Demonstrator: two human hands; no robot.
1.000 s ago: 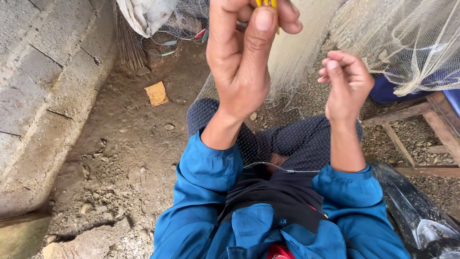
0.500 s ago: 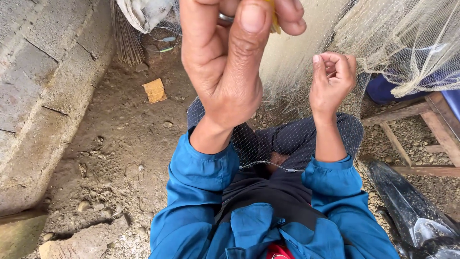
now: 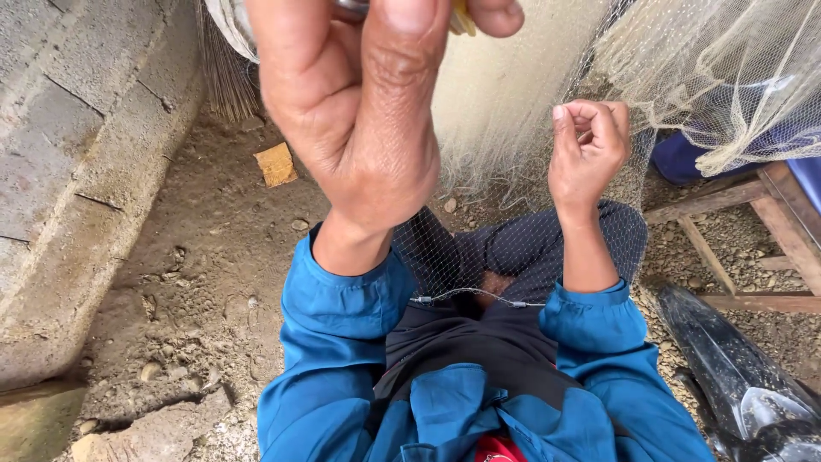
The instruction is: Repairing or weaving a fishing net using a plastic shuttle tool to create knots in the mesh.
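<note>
**Fine net held taut between two raised hands**

The fishing net [image 3: 522, 120] is a pale, almost colourless mesh of very thin line, so fine that over the lap it shows only as a faint grid against the dark trousers [image 3: 513, 248]. It hangs from above at the top of the view, bunches in thicker cream folds toward the upper right corner, and drapes down across the person's knees. A thin cord with small grey weights [image 3: 479, 298] runs along its lower edge, lying across the lap just above the dark garment there.

The left hand [image 3: 359, 128] is lifted close to the camera, fingers and thumb pinched together at the top edge of the view around a small yellow piece [image 3: 462, 19], most of which is cut off; its grip is clenched on that piece, and a ring shows at the finger. Held this high, it appears to draw line up and away from the mesh. The right hand [image 3: 588, 150] sits lower and further off, fingers curled in, its grip nipping a bit of the net so that the strands stay stretched and a single spot is kept steady; exactly which strand it holds is too fine to tell.

Both arms wear blue sleeves [image 3: 342, 334]. Beneath is a dirt floor [image 3: 197, 282] with pebbles and a scrap of yellowish card [image 3: 276, 163]. A concrete block wall [image 3: 77, 154] runs along the floor's left edge, a wooden frame [image 3: 744, 231] stands at its right edge, and black plastic sheeting [image 3: 735, 376] lies in the lower right corner.
</note>
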